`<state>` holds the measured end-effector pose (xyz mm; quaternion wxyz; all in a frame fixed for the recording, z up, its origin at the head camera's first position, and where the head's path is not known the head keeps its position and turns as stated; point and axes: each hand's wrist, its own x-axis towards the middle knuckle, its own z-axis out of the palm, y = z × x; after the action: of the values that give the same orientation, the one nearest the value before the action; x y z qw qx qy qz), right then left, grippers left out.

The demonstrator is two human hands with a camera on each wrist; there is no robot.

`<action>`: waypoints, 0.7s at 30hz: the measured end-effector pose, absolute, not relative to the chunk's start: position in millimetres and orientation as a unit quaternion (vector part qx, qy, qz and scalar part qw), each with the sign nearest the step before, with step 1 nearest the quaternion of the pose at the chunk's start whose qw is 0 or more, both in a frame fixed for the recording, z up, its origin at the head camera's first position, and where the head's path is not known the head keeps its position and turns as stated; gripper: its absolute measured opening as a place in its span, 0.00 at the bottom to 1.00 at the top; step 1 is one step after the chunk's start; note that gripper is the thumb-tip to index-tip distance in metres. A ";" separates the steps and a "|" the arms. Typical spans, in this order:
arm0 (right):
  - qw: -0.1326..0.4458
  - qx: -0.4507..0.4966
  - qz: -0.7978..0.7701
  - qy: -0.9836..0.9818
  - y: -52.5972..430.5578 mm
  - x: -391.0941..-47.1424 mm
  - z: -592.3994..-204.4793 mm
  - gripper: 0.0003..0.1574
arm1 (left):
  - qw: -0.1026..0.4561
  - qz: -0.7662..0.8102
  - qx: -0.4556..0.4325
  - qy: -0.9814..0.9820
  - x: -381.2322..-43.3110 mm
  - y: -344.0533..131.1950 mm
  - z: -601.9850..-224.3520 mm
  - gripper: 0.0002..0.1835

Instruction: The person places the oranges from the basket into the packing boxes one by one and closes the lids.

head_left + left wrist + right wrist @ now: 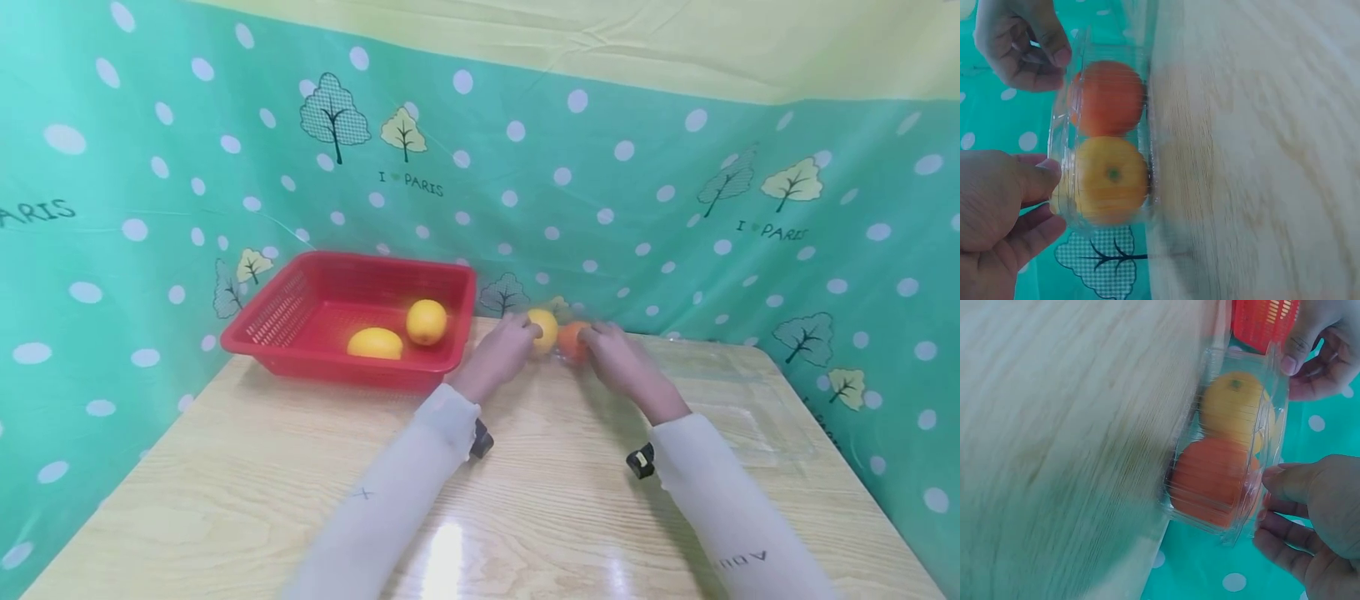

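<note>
A clear plastic clamshell box [1066,137] stands at the far side of the table with a yellow-orange fruit [1113,178] and a red-orange round fruit [1110,97] inside it. More yellow shows behind them through the plastic. My left hand [506,346] pinches the box's upper rim at the end by the yellow fruit, thumb on one side and fingers on the other. At the red-orange end, my right hand [1319,519] pinches the same rim between thumb and fingers. The head view shows both hands side by side, right of a red basket [360,367].
The basket holds a round yellow fruit [427,322] and an oblong yellow one [375,342]. A clear plastic container [738,425] lies on the right of the wooden table [540,500]. Behind hangs a green dotted cloth [480,200], close to the table's far edge.
</note>
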<state>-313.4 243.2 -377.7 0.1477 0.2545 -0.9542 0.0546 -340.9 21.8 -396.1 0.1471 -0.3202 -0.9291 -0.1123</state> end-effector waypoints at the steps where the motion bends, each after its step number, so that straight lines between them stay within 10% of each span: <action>1: 0.147 0.253 0.060 -0.955 243.4 -314.8 -377.8 0.10 | 0.150 -0.111 -0.320 -0.929 -342.7 21.8 -397.0 0.21; 21: 0.139 0.225 0.073 -0.962 241.9 -338.8 -381.1 0.11 | 0.141 -0.162 -0.279 -0.936 -361.4 24.5 -399.2 0.19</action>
<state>-338.8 241.9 -381.1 0.1385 0.2251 -0.9616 0.0733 -361.4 24.5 -399.2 0.1409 -0.2789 -0.9359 -0.1625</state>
